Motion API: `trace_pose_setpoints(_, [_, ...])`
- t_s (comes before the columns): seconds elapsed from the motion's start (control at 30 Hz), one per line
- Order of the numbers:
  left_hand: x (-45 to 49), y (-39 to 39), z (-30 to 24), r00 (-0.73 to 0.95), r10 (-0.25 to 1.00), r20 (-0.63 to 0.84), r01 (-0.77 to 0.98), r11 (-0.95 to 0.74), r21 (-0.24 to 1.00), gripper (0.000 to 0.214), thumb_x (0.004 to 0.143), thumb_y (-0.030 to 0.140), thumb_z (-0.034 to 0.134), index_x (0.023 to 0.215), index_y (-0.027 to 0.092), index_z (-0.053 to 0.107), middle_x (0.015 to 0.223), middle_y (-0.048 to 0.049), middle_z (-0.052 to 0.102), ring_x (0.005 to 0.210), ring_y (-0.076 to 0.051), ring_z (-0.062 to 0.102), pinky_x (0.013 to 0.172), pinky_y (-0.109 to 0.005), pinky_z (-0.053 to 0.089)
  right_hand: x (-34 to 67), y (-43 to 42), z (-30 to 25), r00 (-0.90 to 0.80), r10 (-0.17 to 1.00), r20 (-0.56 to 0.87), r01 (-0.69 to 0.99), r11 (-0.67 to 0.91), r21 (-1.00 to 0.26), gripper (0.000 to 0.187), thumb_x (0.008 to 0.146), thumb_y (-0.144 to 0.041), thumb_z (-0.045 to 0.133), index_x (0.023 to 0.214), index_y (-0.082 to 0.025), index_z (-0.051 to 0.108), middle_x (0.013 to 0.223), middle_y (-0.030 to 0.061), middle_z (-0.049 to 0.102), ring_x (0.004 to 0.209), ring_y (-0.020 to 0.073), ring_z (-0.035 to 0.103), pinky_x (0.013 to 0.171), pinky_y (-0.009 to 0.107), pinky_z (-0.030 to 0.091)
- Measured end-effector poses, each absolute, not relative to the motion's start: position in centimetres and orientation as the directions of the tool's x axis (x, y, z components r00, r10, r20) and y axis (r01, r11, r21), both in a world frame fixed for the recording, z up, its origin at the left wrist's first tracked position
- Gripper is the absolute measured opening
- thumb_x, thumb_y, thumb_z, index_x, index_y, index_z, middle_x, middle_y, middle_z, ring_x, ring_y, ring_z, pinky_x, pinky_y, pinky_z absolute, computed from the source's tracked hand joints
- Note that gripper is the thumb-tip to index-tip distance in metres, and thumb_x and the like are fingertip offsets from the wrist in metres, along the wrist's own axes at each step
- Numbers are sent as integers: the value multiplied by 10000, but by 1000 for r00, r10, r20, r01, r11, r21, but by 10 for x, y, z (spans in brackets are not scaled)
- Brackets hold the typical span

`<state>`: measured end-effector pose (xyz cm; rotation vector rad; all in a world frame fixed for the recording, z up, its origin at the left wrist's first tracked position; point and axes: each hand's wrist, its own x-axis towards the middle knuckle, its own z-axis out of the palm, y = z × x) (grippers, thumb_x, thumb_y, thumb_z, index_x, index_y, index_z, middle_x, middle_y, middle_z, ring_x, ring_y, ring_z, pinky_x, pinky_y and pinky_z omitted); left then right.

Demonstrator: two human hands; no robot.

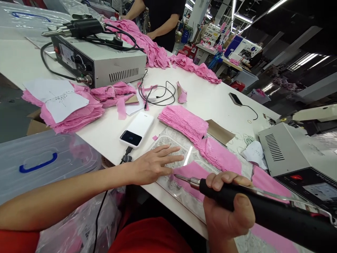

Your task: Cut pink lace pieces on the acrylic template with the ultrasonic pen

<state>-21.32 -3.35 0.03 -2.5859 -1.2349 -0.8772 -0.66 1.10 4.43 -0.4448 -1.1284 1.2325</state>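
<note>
My right hand [229, 207] is wrapped round a thick black handpiece [260, 211] with a pointed metal tip, perhaps an ultrasonic tool. The tip rests at or just above the left part of a single pink fabric piece [193, 172]. My left hand [152, 163] lies flat with fingers spread on a clear plastic template [168, 140] over a grey marbled board. Its thumb is close to the fabric by the tip; whether it touches cannot be made out. Behind the template sit two stacks of cut pink pieces [183, 121], one partly overlapping the other.
A white power bank [137, 130] with a cable stands left. One control box [118, 63] carries another handpiece [79, 28]; a second box [297, 147] is at right. Pink bundles [73, 112], a phone [235, 99] and a lidded plastic bin [50, 158] surround the work. A person stands across the table.
</note>
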Motion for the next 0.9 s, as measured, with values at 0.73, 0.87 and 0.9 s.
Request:
trace_pose_setpoints(0.73, [-173,-6,10,550,676,490,718,-682,136,228,925,201,491,1074,172,661,1270,-69,636,1268,-281,504,1083,-472,388,12,70,58,119,903,413,-402,424,-811,131,747,-245,668,853,-223,592,769,-46,546,597,85,574,605,274,511])
trace_pose_setpoints(0.87, [-171,-1,6,551,697,458,739,-663,120,226,947,240,485,1075,193,664,1299,-55,616,1276,-285,490,1096,-479,359,10,71,51,98,902,420,-427,420,-801,130,756,-245,673,861,-230,597,786,-45,544,612,83,581,616,272,510])
trace_pose_setpoints(0.9, [-171,-1,5,550,702,451,744,-658,117,231,949,240,483,1091,196,660,1308,-55,610,1281,-287,484,1101,-486,350,11,71,50,99,901,422,-430,422,-798,134,756,-244,672,865,-230,596,787,-45,544,609,82,579,616,273,510])
